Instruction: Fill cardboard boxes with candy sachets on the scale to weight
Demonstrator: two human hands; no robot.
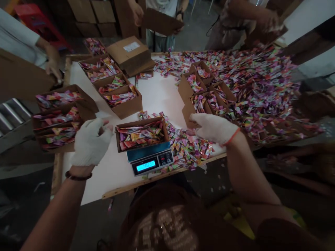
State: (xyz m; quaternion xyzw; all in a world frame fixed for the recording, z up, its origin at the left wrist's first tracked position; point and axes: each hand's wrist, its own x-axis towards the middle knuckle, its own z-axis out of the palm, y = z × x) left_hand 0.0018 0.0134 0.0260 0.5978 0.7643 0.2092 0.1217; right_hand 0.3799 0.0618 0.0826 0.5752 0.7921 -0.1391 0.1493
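A small cardboard box (168, 134) full of candy-like sachets (142, 134) sits on a digital scale (151, 162) with a lit blue display. To its left is my left hand (91, 143), in a white knitted glove, its fingers loosely bent and apart with nothing visible in them. My right hand (216, 128), gloved the same way, reaches in from the right with fingers and thumb apart. Its fingertips are at the near side of a group of filled cardboard boxes (186, 113); whether they touch is unclear. Loose sachets (192, 148) lie below that hand.
More filled boxes stand at the left (90, 101) and centre-left (129, 108) of the white table (157, 94). Flattened cardboard (131, 52) is stacked behind. A large heap of sachets (261, 83) covers the right side. Other people's hands (137, 14) hold cardboard across the table.
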